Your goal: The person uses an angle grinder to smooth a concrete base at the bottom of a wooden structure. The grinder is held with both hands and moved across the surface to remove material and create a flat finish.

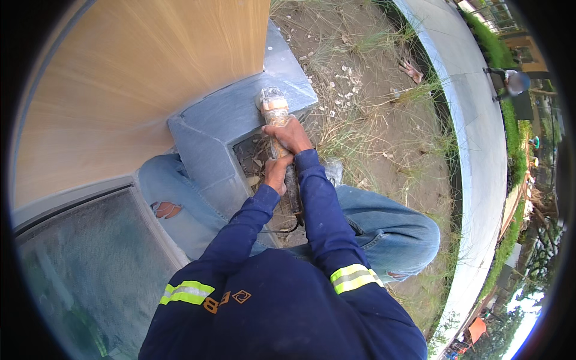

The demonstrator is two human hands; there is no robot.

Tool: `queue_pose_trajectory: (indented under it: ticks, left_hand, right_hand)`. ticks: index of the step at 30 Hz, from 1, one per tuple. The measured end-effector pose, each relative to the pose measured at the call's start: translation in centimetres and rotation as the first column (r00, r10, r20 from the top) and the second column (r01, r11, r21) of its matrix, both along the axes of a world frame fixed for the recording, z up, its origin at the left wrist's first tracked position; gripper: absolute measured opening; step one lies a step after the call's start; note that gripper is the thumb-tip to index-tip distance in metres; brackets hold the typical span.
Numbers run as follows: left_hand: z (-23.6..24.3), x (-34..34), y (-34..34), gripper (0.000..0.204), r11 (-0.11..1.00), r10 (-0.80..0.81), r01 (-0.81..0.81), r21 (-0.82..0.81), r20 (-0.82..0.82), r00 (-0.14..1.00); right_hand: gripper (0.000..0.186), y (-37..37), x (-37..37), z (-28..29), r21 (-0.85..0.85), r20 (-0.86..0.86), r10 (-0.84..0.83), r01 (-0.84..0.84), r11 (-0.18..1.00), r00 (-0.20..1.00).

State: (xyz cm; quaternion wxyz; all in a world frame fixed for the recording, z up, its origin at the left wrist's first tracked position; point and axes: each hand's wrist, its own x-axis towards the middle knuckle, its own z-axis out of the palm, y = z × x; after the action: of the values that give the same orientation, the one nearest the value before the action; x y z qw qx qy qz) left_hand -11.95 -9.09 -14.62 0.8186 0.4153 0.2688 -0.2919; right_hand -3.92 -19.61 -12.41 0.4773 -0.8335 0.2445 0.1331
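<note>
My right hand (pixel 291 133) grips the body of a dust-covered orange angle grinder (pixel 275 111) just below its head. My left hand (pixel 277 173) is closed round the same grinder lower down, toward the dark rear end with its cord. The grinder's head rests on or just over a grey stone ledge (pixel 213 111) at the foot of a tan wood-grained panel (pixel 132 60); the disc and its exact contact are hidden. Between the ledge's corner and my arms lies dark soil with dry leaves. I sit low, with my jeans-clad knees either side of my hands.
A frosted pane (pixel 90 264) in a pale frame is at lower left. Right of the ledge is a planting bed (pixel 384 150) with dry grass and pale chips, bordered by a curved pale walkway (pixel 480 174). A person (pixel 510 84) is on the far right, near green planting.
</note>
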Motion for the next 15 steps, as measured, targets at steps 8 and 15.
queue_pose_trajectory:
  ticks: [8,15]
  left_hand:
    - [1.5,4.5,-5.6,0.04,0.954,-0.295,0.297,-0.039,0.044,0.954]
    - [2.0,3.7,-2.2,0.038,0.975,-0.221,0.221,0.003,-0.017,0.975]
  right_hand:
    - [0.055,-8.1,1.8,0.6,0.089,0.072,-0.267,0.26,0.961,0.961]
    - [0.058,-3.3,1.6,1.5,0.082,0.064,-0.175,0.17,0.982,0.982]
